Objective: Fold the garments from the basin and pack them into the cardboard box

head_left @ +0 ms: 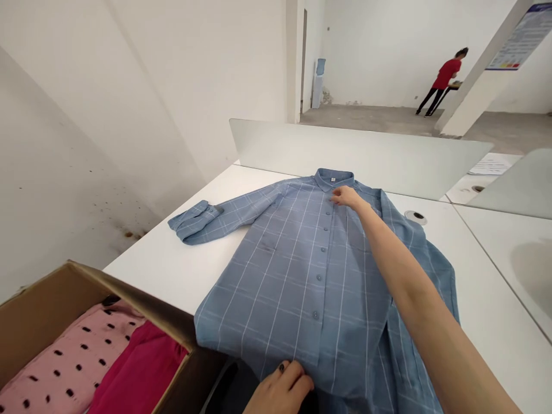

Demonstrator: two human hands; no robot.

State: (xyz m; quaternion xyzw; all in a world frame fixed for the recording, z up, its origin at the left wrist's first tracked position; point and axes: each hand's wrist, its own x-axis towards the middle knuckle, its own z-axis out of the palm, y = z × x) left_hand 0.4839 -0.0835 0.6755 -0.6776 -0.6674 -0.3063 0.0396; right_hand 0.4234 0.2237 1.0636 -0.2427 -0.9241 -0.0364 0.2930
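1. The right hand (347, 197) reaches across the body to the top of the blue checked shirt (297, 276), just below the collar. It lies on the button placket with the fingers together, and I cannot tell whether they pinch the cloth or only rest on it.
2. The left hand (280, 391) sits at the shirt's lower hem, near the viewer. Its fingers (293, 374) curl down onto the fabric, but the grip is unclear: the hem may be held or just pressed.
3. The shirt lies buttoned and face up on the white table (172, 270), with its collar toward the far side. One sleeve stretches out to the viewer's left, its cuff doubled over; the other side hangs in loose folds beneath the right forearm.
4. A cardboard box (43, 299) stands open just beside the hem, holding a pink dotted garment (64, 359) and a magenta garment (138, 368).
5. Beyond the table rises a pale panel (345, 155) - a round cable grommet (416, 217) sits near it.
6. Well apart, across the room, a co-worker (444, 80) in a red top stands with their back turned, beside a pillar.
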